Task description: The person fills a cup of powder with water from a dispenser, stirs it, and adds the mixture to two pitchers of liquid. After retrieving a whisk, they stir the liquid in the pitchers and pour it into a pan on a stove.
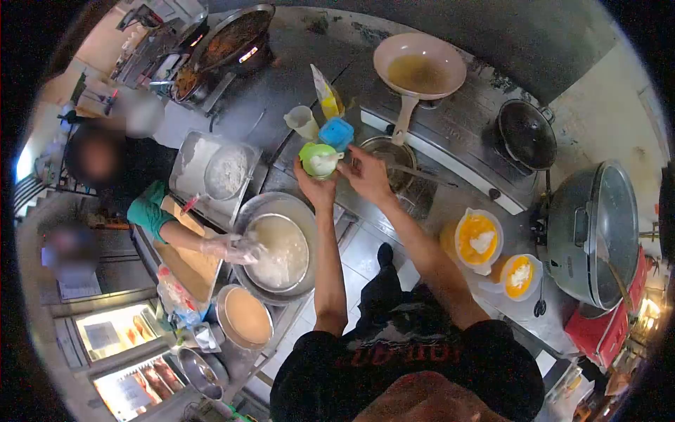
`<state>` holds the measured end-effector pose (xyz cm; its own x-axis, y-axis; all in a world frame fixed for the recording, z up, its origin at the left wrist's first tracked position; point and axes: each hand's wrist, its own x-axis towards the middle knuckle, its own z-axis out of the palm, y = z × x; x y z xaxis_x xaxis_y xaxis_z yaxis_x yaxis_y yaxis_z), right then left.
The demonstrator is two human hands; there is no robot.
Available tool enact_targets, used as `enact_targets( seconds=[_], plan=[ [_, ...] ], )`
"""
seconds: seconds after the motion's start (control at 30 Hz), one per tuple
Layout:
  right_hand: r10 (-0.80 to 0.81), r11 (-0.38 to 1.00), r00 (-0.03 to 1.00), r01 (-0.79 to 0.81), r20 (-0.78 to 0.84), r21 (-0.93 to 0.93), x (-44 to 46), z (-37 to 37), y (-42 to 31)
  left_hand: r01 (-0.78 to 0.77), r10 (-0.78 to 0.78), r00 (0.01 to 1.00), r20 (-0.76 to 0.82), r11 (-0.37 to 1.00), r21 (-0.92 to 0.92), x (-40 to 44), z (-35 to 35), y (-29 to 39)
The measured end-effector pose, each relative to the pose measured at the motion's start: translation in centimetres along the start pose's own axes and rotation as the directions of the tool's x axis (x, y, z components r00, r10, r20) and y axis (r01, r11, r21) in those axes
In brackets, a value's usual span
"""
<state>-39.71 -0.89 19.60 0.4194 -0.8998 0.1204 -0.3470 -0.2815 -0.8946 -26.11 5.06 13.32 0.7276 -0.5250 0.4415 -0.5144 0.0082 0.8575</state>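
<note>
In front of me, my left hand (316, 186) is wrapped round a small green bowl (307, 152) from its near side. White stuff, powdery or creamy, lies in the bowl. My right hand (368, 174) is at the bowl's right edge, fingers curled at the handle of a small white spoon (336, 157); the exact grip is partly hidden. Just beyond the bowl is an open blue container (336, 133). A pale cup (301, 121) stands to its left, and a yellow-and-white packet (327, 97) leans behind.
A co-worker's gloved hand (235, 249) reaches into a large bowl of pale batter (281, 243) at left. A frying pan (422, 65) and a dark wok (526, 133) sit on the stove. Two jugs hold yellow mixture with white stuff on top (478, 239), (519, 276). A big cooker (594, 232) stands right.
</note>
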Motion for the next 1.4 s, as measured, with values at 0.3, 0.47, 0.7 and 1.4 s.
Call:
enact_targets(
  seconds=[0.3, 0.47, 0.7, 1.4],
  plan=[
    [0.291, 0.956, 0.935, -0.276, 0.205, -0.098, -11.4, -10.0, 2.8, -0.011, 0.010, 0.998, -0.058, 1.000, -0.014, 2.4, 2.7, -15.0],
    [0.262, 0.962, 0.960, -0.267, 0.096, 0.052, -18.6, -15.9, 2.7, 0.321, -0.376, 0.916, -0.136, 0.894, -0.313, 2.9, 2.7, -5.3],
    [0.431, 0.881, 0.793, -0.473, -0.432, 0.011, -29.3, -32.0, 0.0, 0.145, -0.147, 0.985, 0.095, 0.989, 0.029, -8.0, 0.7, 1.0],
    [0.102, 0.939, 0.802, -0.273, 0.588, 0.209, -41.2, -30.1, 13.1, 0.481, -0.506, 0.853, 0.124, 0.856, 0.189, -48.2, -11.5, 12.9]
  ],
)
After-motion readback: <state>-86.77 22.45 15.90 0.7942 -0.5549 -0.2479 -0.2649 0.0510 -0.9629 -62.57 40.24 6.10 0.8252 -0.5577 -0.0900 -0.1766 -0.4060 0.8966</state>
